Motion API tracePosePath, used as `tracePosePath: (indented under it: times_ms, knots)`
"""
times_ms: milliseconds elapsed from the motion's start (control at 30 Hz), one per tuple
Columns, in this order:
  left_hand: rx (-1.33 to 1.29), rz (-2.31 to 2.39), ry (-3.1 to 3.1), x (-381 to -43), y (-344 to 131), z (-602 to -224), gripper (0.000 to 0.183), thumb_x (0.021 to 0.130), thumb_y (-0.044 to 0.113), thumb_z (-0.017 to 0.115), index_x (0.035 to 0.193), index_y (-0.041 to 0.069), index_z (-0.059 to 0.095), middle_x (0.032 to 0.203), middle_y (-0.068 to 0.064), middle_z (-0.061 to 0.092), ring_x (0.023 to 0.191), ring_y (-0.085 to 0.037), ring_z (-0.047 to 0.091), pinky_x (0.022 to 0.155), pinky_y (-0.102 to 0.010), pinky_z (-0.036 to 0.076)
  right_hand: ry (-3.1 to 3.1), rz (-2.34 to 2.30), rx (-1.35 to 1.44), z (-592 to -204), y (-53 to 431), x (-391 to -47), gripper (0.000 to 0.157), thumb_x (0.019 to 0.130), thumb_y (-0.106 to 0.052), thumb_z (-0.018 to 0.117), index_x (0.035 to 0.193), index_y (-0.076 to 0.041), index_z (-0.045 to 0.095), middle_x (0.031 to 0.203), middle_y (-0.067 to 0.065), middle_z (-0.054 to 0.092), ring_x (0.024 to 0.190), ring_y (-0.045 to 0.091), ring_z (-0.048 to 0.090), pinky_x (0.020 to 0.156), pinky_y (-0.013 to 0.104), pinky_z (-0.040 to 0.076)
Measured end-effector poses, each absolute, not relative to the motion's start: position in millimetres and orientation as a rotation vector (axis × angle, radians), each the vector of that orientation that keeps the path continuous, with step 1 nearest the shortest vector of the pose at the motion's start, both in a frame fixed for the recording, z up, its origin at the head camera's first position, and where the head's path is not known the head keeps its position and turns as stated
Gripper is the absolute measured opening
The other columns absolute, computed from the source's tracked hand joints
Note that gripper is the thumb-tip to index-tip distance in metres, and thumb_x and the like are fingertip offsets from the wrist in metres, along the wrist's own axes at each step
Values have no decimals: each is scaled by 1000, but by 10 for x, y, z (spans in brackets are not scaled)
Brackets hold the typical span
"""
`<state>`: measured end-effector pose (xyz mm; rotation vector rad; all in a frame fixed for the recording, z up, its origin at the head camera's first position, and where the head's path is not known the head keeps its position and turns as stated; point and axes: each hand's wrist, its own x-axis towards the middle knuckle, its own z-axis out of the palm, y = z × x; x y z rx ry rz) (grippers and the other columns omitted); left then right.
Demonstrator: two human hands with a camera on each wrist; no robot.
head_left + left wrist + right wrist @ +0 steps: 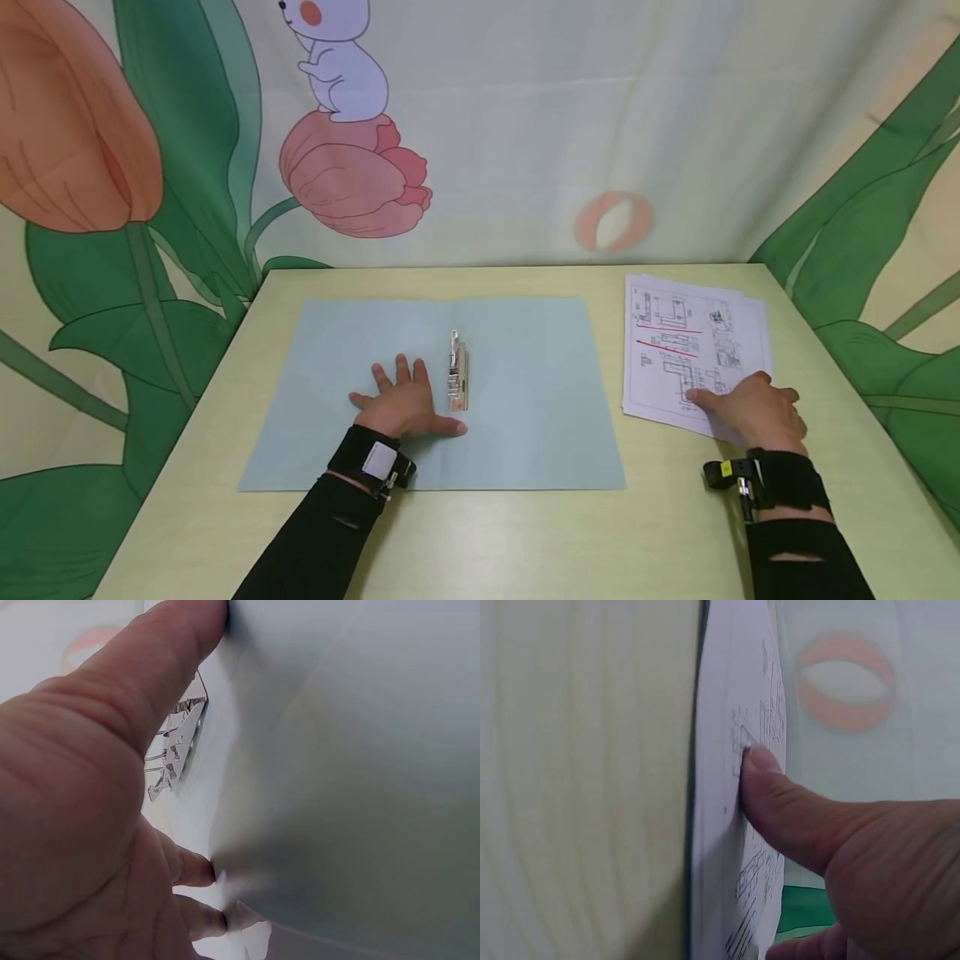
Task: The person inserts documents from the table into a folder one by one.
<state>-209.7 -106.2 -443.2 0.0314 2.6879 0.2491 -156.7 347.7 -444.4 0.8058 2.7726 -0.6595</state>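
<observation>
An opened light blue folder (536,392) lies flat, with a metal lever clip (457,371) mounted beside its fold. My left hand (401,408) presses on the folder's left side, fingers spread and the thumb pointing toward the fold, just below the clip. In the left wrist view the clip (176,746) shows behind the thumb. To the right is a stack of white sheets (667,350) printed with technical drawings and two red lines. My right hand (761,408) rests at its lower right part, the thumb touching the top sheet and the other fingers near the right edge.
Both things lie on a pale wood-grain table (525,542). A curtain (510,167) printed with tulips and a white animal hangs behind the table's far edge. The sheets in the stack are slightly out of line at the upper right.
</observation>
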Motion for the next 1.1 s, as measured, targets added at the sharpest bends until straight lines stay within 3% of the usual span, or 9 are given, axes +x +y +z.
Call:
tracePosePath:
  times_ms: [200, 667, 867, 1000, 1100]
  knots:
    - [33, 254, 2681, -2090, -1054, -4423, 136, 59, 78, 71, 154, 4, 8, 160, -25, -1, 138, -56, -6, 92, -87, 10, 2784, -624, 826, -4458, 3498, -1548, 122, 71, -72, 66, 128, 27, 22, 103, 43, 27, 87, 53, 38, 68, 62, 36]
    - [41, 248, 2688, -2083, -1049, -4422, 134, 61, 77, 71, 154, 4, 8, 160, -25, 0, 138, -56, -5, 92, -87, 10, 2781, -615, 846, -4452, 3491, -1520, 120, 70, -73, 67, 123, 26, 27, 99, 41, 28, 90, 53, 35, 71, 63, 35]
    - [46, 251, 2686, -2085, -1037, -4429, 134, 61, 77, 70, 154, 4, 8, 160, -25, -1, 138, -56, -5, 92, -87, 10, 2755, -692, 897, -4444, 3604, -1488, 122, 72, -68, 68, 131, 25, 17, 101, 41, 29, 90, 54, 36, 69, 60, 36]
    - [39, 241, 2688, -2089, -1050, -4437, 135, 60, 78, 70, 154, 4, 7, 160, -25, -1, 138, -56, -6, 92, -87, 10, 2763, -741, 921, -4457, 3702, -1474, 113, 77, -59, 70, 133, 24, 17, 102, 40, 40, 92, 52, 40, 68, 57, 38]
    - [37, 241, 2690, -2091, -1065, -4436, 135, 60, 78, 70, 154, 4, 7, 160, -25, -1, 138, -57, -5, 92, -87, 11, 2788, -806, 940, -4479, 3720, -1464, 96, 82, -49, 70, 129, 23, 26, 102, 37, 50, 87, 48, 49, 63, 50, 39]
